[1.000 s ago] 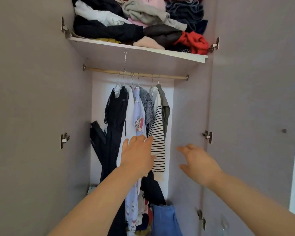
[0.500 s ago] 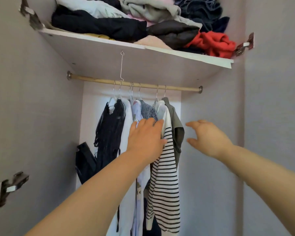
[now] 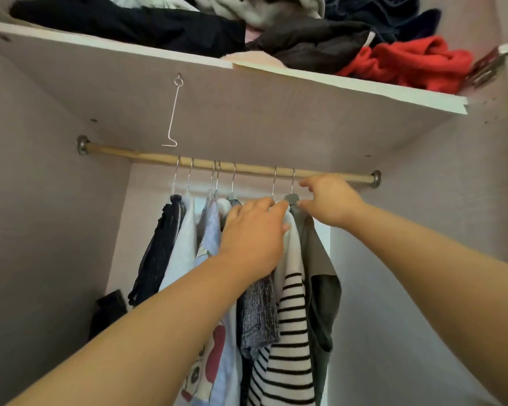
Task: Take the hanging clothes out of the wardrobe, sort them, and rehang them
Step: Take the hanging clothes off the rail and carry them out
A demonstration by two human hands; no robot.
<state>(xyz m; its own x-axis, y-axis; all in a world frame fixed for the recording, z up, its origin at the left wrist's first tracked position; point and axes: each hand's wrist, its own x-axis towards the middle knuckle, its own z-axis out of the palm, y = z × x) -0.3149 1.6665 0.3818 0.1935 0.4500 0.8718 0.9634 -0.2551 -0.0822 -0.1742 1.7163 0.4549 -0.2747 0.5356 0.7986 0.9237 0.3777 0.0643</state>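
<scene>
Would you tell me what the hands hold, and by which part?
Nothing yet: left hand rests atop the striped sweater; right hand is open beside the grey hanger.

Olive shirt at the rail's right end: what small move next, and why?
Probably the right hand closes on the grey hanger and lifts its hook off the rail: its fingers bracket the hanger's neck, while the left hand rests on the striped sweater.
</scene>
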